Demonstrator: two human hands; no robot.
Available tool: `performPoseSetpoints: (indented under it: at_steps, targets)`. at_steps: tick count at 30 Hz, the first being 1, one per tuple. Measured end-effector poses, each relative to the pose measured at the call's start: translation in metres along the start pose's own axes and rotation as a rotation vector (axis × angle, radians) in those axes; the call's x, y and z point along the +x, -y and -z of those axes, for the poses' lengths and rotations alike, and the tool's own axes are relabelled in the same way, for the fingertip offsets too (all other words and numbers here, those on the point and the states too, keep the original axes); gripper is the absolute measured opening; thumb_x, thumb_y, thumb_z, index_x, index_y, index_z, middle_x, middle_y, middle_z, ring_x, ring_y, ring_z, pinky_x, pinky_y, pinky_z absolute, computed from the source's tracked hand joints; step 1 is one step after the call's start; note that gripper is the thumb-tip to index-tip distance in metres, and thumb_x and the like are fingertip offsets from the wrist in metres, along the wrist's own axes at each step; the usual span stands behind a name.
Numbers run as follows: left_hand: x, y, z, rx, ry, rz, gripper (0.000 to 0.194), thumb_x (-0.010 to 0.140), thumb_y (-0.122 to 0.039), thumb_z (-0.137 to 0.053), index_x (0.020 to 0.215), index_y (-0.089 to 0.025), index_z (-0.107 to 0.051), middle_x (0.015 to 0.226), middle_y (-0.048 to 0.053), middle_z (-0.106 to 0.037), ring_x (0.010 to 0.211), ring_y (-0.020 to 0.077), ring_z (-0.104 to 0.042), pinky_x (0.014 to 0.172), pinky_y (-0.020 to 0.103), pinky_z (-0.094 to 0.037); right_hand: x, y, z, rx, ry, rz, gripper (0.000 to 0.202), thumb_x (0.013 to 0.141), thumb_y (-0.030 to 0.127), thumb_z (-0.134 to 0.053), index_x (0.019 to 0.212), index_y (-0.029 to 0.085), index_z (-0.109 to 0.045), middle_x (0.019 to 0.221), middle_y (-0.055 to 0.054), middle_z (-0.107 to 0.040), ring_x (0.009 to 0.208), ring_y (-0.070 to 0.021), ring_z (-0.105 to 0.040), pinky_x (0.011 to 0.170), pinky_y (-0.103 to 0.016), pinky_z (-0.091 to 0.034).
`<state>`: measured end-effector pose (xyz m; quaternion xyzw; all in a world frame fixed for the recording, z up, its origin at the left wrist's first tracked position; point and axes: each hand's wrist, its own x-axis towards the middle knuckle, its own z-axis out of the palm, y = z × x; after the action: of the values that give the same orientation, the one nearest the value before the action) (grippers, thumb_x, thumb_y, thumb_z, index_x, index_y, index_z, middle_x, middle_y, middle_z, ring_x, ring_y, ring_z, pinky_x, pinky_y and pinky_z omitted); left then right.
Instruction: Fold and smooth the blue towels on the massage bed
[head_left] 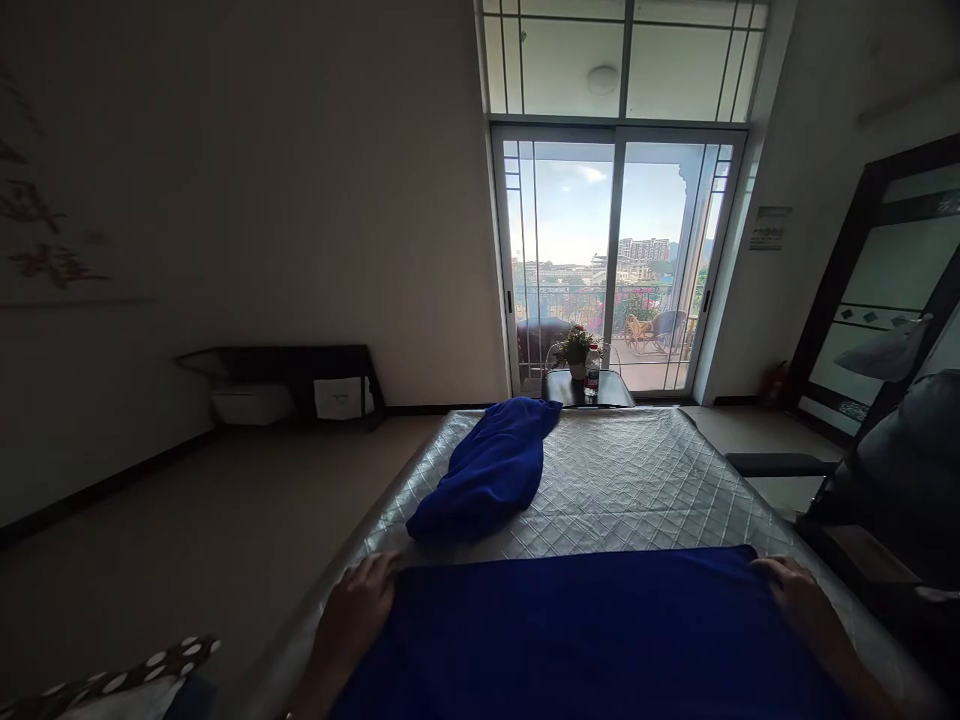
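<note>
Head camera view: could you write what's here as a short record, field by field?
Setting: room with a quilted mattress before a glass balcony door
Left hand: resting at the left far corner of the blue sheet
Right hand: on the right far corner of that sheet
Sheet: spread flat across the mattress's near end
Also on mattress: bunched blue cloth, apart from the sheet
Beyond the mattress: small table with a potted plant and a bottle
</note>
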<state>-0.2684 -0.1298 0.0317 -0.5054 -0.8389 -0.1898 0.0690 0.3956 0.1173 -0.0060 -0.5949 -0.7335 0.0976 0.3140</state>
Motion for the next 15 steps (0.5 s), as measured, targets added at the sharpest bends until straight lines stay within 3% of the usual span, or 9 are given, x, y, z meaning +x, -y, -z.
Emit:
performPoseSetpoints:
  at_steps: [3, 7, 12, 15]
  targets:
    - [-0.004, -0.015, 0.0, -0.137, 0.035, -0.116, 0.042, 0.096, -0.038, -0.04, 0.119, -0.025, -0.073, 0.125, 0.01, -0.077, 0.122, 0.0311, -0.068, 0.112, 0.047, -0.053, -0.001, 0.006, 0.003, 0.028, -0.019, -0.045, 0.039, 0.08, 0.05, -0.039, 0.086, 0.039, -0.076, 0.111, -0.006, -0.079, 0.114, -0.0374, -0.072, 0.109, -0.056, -0.054]
    - [-0.012, -0.035, -0.006, -0.203, 0.225, -0.159, 0.048, 0.098, -0.051, -0.042, 0.126, -0.027, -0.073, 0.141, 0.007, -0.07, 0.132, 0.0291, -0.065, 0.117, 0.046, -0.052, 0.001, 0.005, 0.007, 0.013, -0.055, -0.089, 0.044, 0.083, 0.049, -0.035, 0.092, 0.038, -0.076, 0.112, -0.008, -0.078, 0.114, -0.038, -0.071, 0.109, -0.058, -0.054]
    - [-0.018, -0.041, -0.011, -0.206, 0.271, -0.149, 0.058, 0.1, -0.056, -0.04, 0.139, -0.022, -0.066, 0.146, 0.011, -0.067, 0.139, 0.0315, -0.059, 0.124, 0.051, -0.045, -0.001, 0.019, 0.001, -0.11, -0.091, 0.048, 0.051, 0.09, 0.049, -0.034, 0.105, 0.032, -0.079, 0.124, -0.013, -0.076, 0.122, -0.0356, -0.069, 0.114, -0.053, -0.053]
    - [-0.019, -0.038, -0.012, -0.218, 0.288, -0.128, 0.061, 0.101, -0.059, -0.037, 0.145, -0.024, -0.062, 0.155, 0.01, -0.062, 0.146, 0.0313, -0.054, 0.128, 0.052, -0.04, -0.009, 0.036, -0.014, -0.171, -0.018, 0.122, 0.054, 0.091, 0.054, -0.039, 0.122, 0.033, -0.077, 0.139, -0.007, -0.074, 0.134, -0.0297, -0.065, 0.118, -0.044, -0.051]
